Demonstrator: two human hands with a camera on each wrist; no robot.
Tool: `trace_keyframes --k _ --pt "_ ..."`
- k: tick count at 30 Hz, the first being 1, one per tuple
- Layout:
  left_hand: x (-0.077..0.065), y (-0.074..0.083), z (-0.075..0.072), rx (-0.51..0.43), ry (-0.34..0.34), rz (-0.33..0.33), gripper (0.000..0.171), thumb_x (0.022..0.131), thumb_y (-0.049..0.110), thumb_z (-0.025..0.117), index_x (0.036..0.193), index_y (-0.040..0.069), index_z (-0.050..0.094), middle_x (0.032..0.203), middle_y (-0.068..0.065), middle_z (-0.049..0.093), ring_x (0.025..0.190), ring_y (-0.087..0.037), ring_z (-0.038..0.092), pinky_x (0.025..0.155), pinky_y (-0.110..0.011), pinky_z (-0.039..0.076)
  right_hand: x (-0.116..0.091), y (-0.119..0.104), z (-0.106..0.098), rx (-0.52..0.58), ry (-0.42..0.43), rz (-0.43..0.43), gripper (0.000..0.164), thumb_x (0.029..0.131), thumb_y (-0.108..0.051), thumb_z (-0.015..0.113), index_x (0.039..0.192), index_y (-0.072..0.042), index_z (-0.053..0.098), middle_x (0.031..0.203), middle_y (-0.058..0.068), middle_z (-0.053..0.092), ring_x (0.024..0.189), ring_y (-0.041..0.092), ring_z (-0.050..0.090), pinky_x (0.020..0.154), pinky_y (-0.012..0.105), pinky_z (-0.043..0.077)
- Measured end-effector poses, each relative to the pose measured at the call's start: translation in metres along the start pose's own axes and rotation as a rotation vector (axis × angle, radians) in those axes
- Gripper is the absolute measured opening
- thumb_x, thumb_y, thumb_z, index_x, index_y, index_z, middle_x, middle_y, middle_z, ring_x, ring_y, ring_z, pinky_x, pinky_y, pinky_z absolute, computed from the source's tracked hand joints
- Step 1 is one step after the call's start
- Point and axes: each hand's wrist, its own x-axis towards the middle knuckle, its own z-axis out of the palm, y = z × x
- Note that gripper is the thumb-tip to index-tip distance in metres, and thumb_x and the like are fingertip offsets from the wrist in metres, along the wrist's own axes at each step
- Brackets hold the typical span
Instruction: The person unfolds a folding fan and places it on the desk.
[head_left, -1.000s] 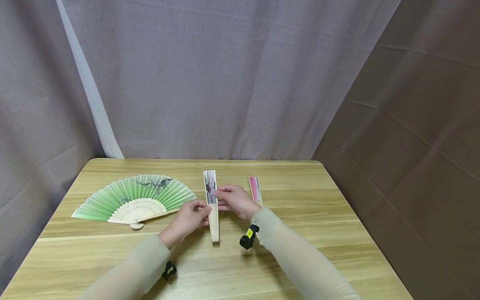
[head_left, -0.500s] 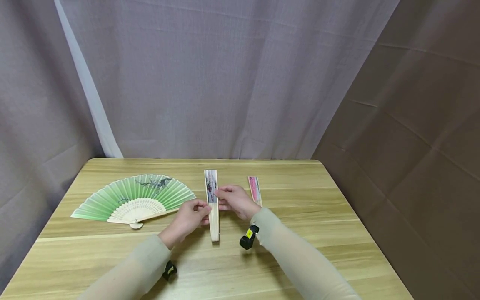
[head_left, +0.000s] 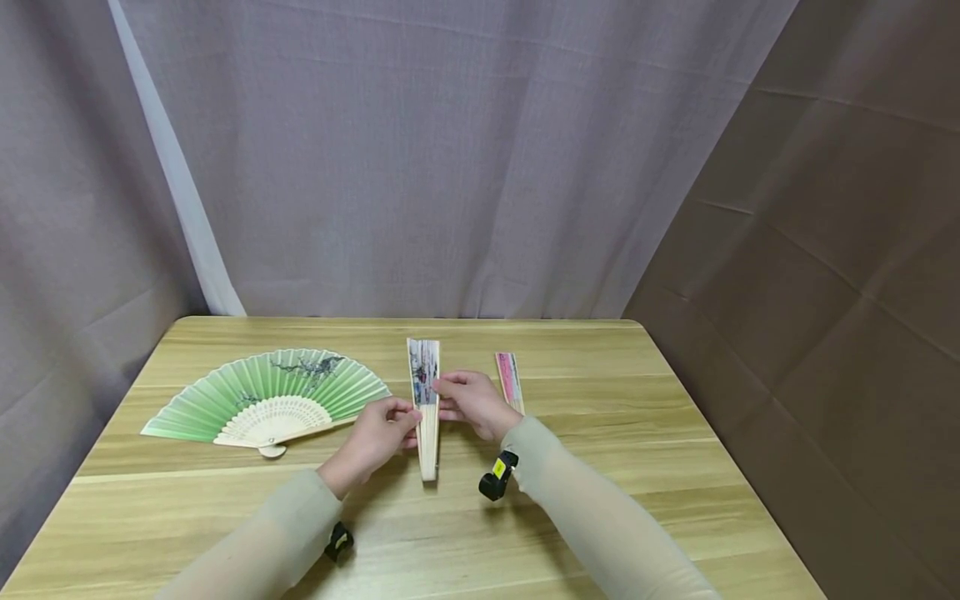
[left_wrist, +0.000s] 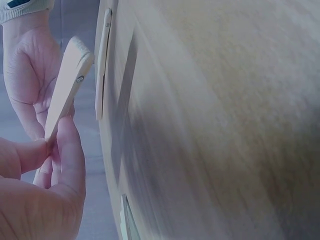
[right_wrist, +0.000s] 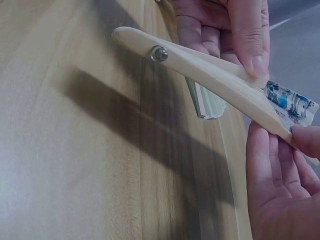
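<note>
A folding fan (head_left: 428, 429) with a grey patterned leaf is held above the middle of the table, its leaf end pointing away and spread only slightly. My left hand (head_left: 378, 437) pinches its left edge between thumb and fingers. On the other edge, a little higher up, my right hand (head_left: 476, 404) pinches it by thumb and fingers. In the right wrist view the fan's ribs (right_wrist: 210, 82) part in a narrow wedge from the metal rivet (right_wrist: 159, 53), and its shadow falls on the wood below.
A green folding fan (head_left: 315, 392) lies spread out on the table (head_left: 600, 500) to the left. Beyond my right hand lies a folded pink fan (head_left: 510, 379), its lower part hidden by that hand. Grey curtains (head_left: 450, 167) hang behind the table.
The leaf end of the held fan has widened a little, showing more of its pattern. My right hand has shifted very slightly to the right; my left hand has hardly moved.
</note>
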Motion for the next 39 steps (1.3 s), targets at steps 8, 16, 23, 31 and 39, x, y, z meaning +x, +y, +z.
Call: trace_keyframes --k 8,16,23,31,39 --pt "0.000 0.000 0.000 0.013 0.039 0.028 0.012 0.093 -0.001 0.060 0.104 -0.007 0.060 0.090 -0.018 0.062 0.075 -0.023 0.063 0.075 -0.038 0.062 0.002 0.001 -0.003 -0.015 0.079 -0.007 0.030 0.092 -0.015 0.066 0.117 0.002 0.061 0.103 0.013 0.065 0.077 0.019 0.066 0.077 0.034 0.061" --pt "0.001 -0.001 0.000 0.015 0.054 0.040 0.008 0.092 -0.002 0.061 0.099 -0.006 0.060 0.087 -0.018 0.062 0.072 -0.022 0.064 0.072 -0.037 0.062 0.003 0.004 -0.008 -0.019 0.113 -0.028 0.032 0.093 -0.017 0.066 0.118 0.002 0.061 0.104 0.012 0.065 0.078 0.017 0.064 0.076 0.033 0.061" --pt "0.000 0.000 -0.003 -0.013 0.069 0.014 0.008 0.092 -0.002 0.060 0.098 -0.006 0.058 0.088 -0.018 0.061 0.075 -0.027 0.065 0.078 -0.042 0.061 -0.003 -0.001 -0.011 0.002 0.115 -0.022 0.033 0.095 -0.017 0.064 0.120 0.003 0.059 0.110 0.016 0.062 0.082 0.018 0.062 0.080 0.034 0.060" --pt "0.001 -0.001 -0.007 -0.070 0.087 0.005 0.011 0.094 -0.003 0.056 0.103 -0.006 0.053 0.093 -0.020 0.058 0.081 -0.031 0.064 0.082 -0.041 0.060 0.001 0.002 -0.015 0.069 0.189 -0.026 0.029 0.094 -0.016 0.065 0.117 0.002 0.059 0.104 0.013 0.063 0.082 0.018 0.062 0.080 0.031 0.060" --pt "0.003 -0.002 -0.008 -0.143 0.122 0.013 0.010 0.096 -0.005 0.051 0.103 -0.009 0.046 0.097 -0.022 0.055 0.083 -0.031 0.064 0.085 -0.041 0.059 0.002 0.001 -0.017 0.134 0.252 -0.039 0.030 0.093 -0.014 0.065 0.116 0.003 0.058 0.098 0.012 0.064 0.077 0.016 0.064 0.078 0.031 0.061"
